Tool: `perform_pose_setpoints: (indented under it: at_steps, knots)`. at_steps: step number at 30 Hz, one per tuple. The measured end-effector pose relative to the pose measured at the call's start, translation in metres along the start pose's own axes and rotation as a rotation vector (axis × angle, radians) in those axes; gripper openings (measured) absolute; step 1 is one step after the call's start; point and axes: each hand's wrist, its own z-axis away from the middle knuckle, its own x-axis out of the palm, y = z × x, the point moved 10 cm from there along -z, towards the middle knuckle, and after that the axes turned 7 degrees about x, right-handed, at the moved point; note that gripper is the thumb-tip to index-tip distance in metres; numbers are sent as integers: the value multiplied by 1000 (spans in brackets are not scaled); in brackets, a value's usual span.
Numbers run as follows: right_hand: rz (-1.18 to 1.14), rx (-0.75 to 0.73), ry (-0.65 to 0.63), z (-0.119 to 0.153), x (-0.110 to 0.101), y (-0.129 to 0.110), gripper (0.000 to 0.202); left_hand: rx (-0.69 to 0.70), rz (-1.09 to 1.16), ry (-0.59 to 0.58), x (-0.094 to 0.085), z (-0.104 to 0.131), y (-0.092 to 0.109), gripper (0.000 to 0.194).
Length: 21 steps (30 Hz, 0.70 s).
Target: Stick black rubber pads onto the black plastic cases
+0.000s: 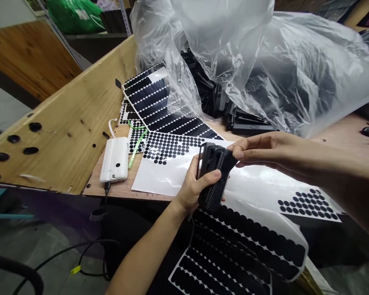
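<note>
My left hand (192, 186) is wrapped round a black plastic part (213, 197) with a carbon-fibre pattern and slots along its upper side. The part is held tilted above the table's front edge, the thumb lying across its face. At its upper right corner, the fingers of my right hand (263, 149) are pinched together; whether they grip the part's edge or a small black piece there cannot be made out. Beneath both hands lies a white backing sheet (155, 178) with rows of round black stickers. Another sheet of black stickers (249, 235) hangs below, over my lap.
Clear plastic bags (320, 73) cover the back, with several black plastic parts (249, 123) spilling out. A sticker sheet (153, 96) leans at the back left. Beside it sits a white power bank (114, 159) with a cable. A wooden board (67, 123) walls the left side.
</note>
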Motion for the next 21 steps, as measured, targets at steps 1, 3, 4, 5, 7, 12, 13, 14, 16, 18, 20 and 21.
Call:
perform_pose_setpoints:
  at_steps: [1,3,4,5,7,12,13,14,16,18,20,21]
  knots:
    - [5,5,5,1,-1,-1,39,-2,-2,0,0,0,0,66]
    - [26,8,18,1,-2,-2,39,-3,-1,1,0,0,0,65]
    - [42,8,24,1,-3,-3,39,-3,0,3,-1,0,0,64]
    - [60,7,30,1,-4,-3,39,-3,2,2,-1,0,0,64]
    - [93,4,38,1,-5,-4,39,-6,2,-4,0,0,0,63]
    - [131,0,45,0,-7,-5,39,-8,-3,-5,-1,0,-1,65]
    - [134,0,49,-1,-8,-5,40,-8,-4,-3,-1,0,-1,65]
    - [136,1,52,-1,-8,-5,40,-9,-3,-2,-1,0,-1,65]
    - [142,1,56,0,-8,-5,42,-12,-3,-1,-1,0,-1,66]
    - [164,-3,63,0,-8,-5,45,-12,0,2,0,0,0,66]
    - [199,-20,71,0,-7,-6,47,-10,3,6,0,0,0,66]
    - [211,-39,96,1,-9,-7,47,-8,4,8,0,0,0,65]
